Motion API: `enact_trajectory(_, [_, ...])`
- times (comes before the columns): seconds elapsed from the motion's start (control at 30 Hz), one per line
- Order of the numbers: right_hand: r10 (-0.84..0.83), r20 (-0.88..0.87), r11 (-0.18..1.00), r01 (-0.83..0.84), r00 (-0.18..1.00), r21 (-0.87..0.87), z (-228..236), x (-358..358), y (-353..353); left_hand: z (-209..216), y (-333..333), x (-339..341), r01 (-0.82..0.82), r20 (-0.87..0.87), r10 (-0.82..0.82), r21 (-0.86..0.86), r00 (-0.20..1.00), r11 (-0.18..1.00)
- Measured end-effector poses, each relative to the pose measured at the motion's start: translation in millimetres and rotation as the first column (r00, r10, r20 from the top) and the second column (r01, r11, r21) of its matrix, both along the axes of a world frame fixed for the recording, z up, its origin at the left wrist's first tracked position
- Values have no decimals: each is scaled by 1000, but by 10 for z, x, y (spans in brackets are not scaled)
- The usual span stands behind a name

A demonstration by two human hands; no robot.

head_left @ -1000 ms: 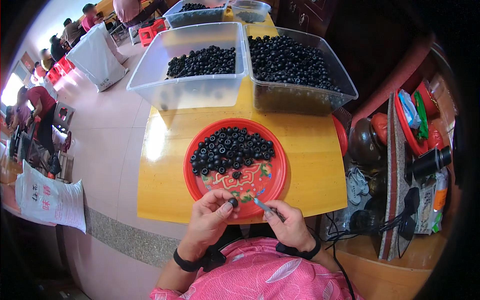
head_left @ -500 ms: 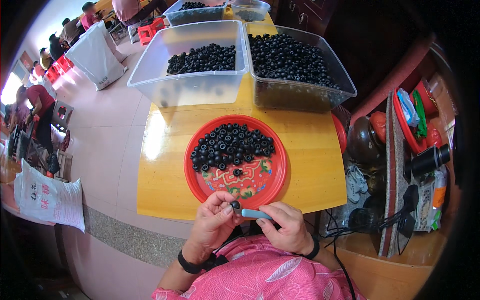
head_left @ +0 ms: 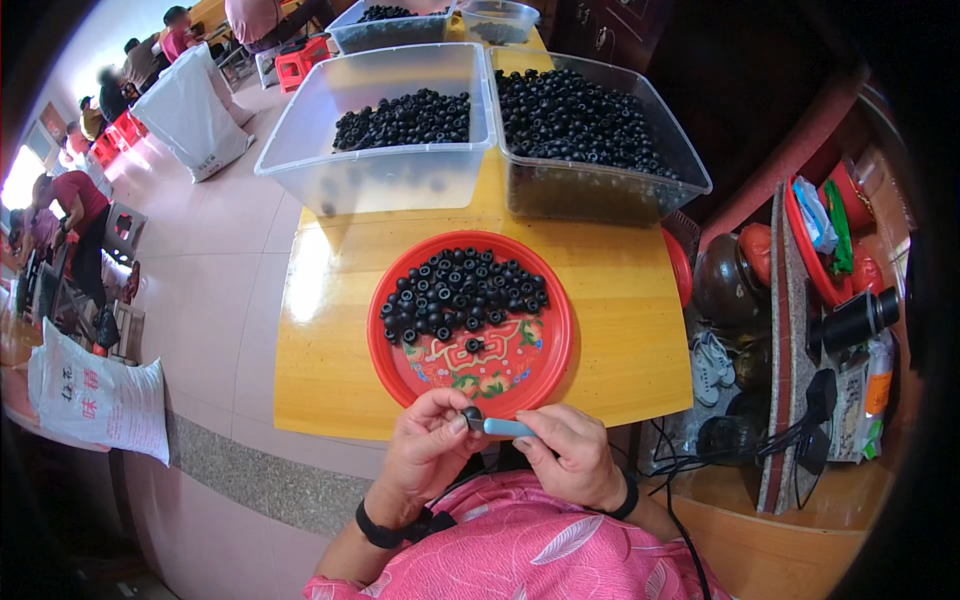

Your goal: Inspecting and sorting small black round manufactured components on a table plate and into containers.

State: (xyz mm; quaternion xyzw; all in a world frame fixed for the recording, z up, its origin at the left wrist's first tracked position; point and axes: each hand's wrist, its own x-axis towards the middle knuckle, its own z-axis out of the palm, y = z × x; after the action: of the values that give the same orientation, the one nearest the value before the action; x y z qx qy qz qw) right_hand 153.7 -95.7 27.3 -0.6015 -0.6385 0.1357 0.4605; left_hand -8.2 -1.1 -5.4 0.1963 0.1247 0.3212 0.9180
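Note:
My left hand (head_left: 428, 432) pinches a small black round piece (head_left: 472, 413) between thumb and fingertips, just past the table's front edge. My right hand (head_left: 575, 455) grips a small tool with a light blue handle (head_left: 508, 428). The tool's end meets the black piece, and its tip is too small to make out. Beyond my hands lies a red round tray (head_left: 560, 330) with a printed pattern. Many black round pieces (head_left: 460, 290), several showing a ringed hole, are heaped on its far half. One loose piece (head_left: 474, 345) sits apart, nearer to me.
Two clear plastic bins (head_left: 375, 185) (head_left: 610, 200) of black pieces stand at the table's far side, with smaller tubs (head_left: 390, 35) behind. At right, a shelf (head_left: 780, 350) holds shoes, a jar and bags; black cables (head_left: 690, 460) hang beside me. White sacks (head_left: 100, 400) and other people are at left.
The black piece has turned slightly in my left fingertips against the tool. Both hands stay almost in the same place.

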Motion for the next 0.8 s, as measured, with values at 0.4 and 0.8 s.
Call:
enact_trajectory(0.4, [9,84,1000,-11,996,28,-20,13,-6,45,25,19,26,-43,-25,39,999,999])
enact_trajectory(0.8, [36,83,997,-42,996,64,-24,10,19,75,36,3,50,-27,-48,77,998,996])
